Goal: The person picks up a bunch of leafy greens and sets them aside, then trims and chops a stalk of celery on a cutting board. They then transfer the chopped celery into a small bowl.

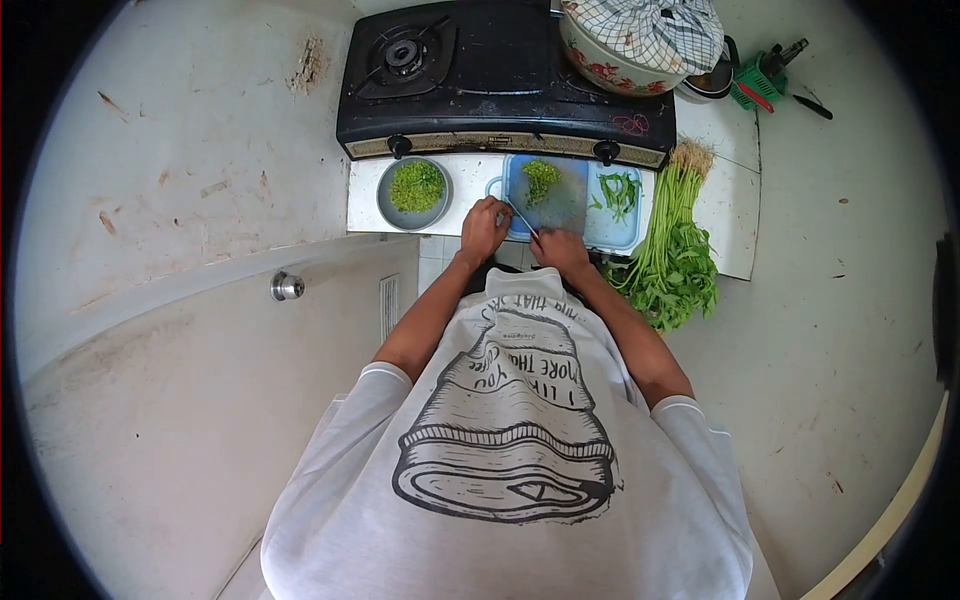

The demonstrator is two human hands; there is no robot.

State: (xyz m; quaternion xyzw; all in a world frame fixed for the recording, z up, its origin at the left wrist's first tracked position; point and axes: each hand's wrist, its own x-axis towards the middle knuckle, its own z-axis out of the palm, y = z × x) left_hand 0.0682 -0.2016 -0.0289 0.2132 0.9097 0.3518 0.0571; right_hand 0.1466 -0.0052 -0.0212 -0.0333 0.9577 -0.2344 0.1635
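My right hand (561, 250) is closed round the handle of a knife (522, 217) at the front edge of a blue chopping board (567, 212). The blade points up and left, towards my left hand (485, 228). That hand's fingers are curled and pressed together by the board's left edge, close to the blade tip; whatever they may hold is hidden. A heap of finely chopped greens (541, 181) lies on the board. Cut leaf pieces (618, 195) rest in the pale section at its right. To the left, a grey bowl (444, 205) contains more chopped greens.
Behind the board stands a black gas stove (500, 60) bearing a flowered pot (615, 75) covered by a checked cloth (650, 25). A large bunch of leafy green stalks (672, 235) lies to the right, over the counter edge. A green basket (757, 82) with utensils sits at back right.
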